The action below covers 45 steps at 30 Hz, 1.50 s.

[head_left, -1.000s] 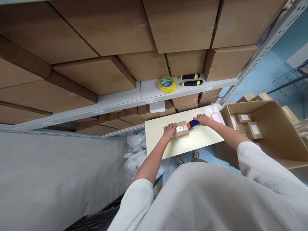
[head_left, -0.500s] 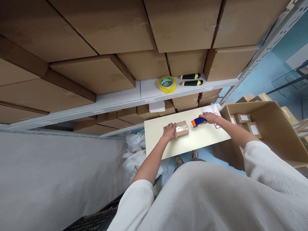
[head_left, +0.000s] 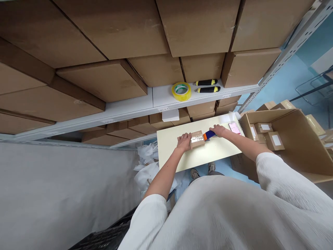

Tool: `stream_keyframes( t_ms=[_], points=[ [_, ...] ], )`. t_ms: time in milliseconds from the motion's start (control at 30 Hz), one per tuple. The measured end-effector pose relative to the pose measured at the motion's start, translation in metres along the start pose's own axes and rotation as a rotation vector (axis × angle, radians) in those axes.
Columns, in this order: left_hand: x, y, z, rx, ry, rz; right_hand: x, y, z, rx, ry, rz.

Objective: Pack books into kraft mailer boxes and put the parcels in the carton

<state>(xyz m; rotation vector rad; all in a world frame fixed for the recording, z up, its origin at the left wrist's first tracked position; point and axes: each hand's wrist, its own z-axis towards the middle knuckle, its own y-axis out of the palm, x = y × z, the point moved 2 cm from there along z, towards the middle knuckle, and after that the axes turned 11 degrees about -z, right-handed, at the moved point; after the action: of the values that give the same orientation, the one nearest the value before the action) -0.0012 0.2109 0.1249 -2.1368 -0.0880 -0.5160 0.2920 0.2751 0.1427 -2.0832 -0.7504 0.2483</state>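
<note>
On the pale yellow board (head_left: 169, 158) lies a small cardboard box (head_left: 198, 139) with a shiny strip of clear tape across its top. My left hand (head_left: 184, 141) grips its left end, fingers laid over the top, and holds it against the board. In my right hand (head_left: 218, 130) is a blue handheld tool with an orange tip (head_left: 209, 134); its exact kind is not plain. That tip meets the right end of the box. Right of my right hand, a phone with a pink screen (head_left: 234, 128) lies on the board.
A yellow tape roll (head_left: 181, 91) and two black-and-yellow utility knives (head_left: 207, 89) rest on the shelf edge (head_left: 162, 100). Large cartons (head_left: 203, 27) fill the shelves. At right stands an open carton (head_left: 299, 139) holding small boxes. White wrapping (head_left: 148, 173) lies below the board at left.
My right hand has moved left with the blue tool, bringing its orange tip to the box. More of the phone is uncovered. My left hand stays on the box.
</note>
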Motion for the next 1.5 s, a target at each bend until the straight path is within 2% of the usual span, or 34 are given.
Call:
stream_keyframes(
  t_ms=[133, 200, 333, 433, 567, 733, 900, 1100, 1400, 1500],
  points=[
    [0.002, -0.001, -0.003, 0.003, 0.003, -0.006, -0.012, 0.009, 0.006, -0.119, 0.057, -0.065],
    [0.002, -0.001, -0.005, 0.009, 0.008, -0.008, -0.012, 0.019, 0.004, -0.119, 0.043, -0.038],
    [0.001, 0.0, -0.006, 0.016, 0.014, -0.007, 0.004, 0.036, -0.002, -0.151, 0.14, 0.065],
    [-0.001, 0.001, -0.003, 0.017, 0.004, -0.016, 0.017, 0.039, -0.006, -0.173, 0.221, 0.223],
    [-0.003, 0.003, 0.0, 0.013, -0.001, -0.025, 0.023, 0.04, -0.01, -0.092, 0.284, 0.309],
    [-0.004, 0.004, 0.0, 0.021, 0.012, -0.023, 0.018, 0.049, -0.015, 0.015, 0.308, 0.192],
    [-0.005, 0.005, 0.0, 0.02, 0.006, -0.033, 0.011, 0.059, -0.019, 0.091, 0.378, 0.192],
    [-0.006, 0.006, 0.0, 0.024, 0.011, -0.037, -0.002, 0.066, -0.026, 0.1, 0.43, 0.26],
    [-0.007, 0.006, -0.002, 0.025, 0.013, -0.045, -0.006, 0.059, -0.033, 0.138, 0.45, 0.273],
    [-0.007, 0.006, -0.003, 0.03, 0.023, -0.048, -0.01, 0.048, -0.043, 0.239, 0.424, 0.285]
  ],
)
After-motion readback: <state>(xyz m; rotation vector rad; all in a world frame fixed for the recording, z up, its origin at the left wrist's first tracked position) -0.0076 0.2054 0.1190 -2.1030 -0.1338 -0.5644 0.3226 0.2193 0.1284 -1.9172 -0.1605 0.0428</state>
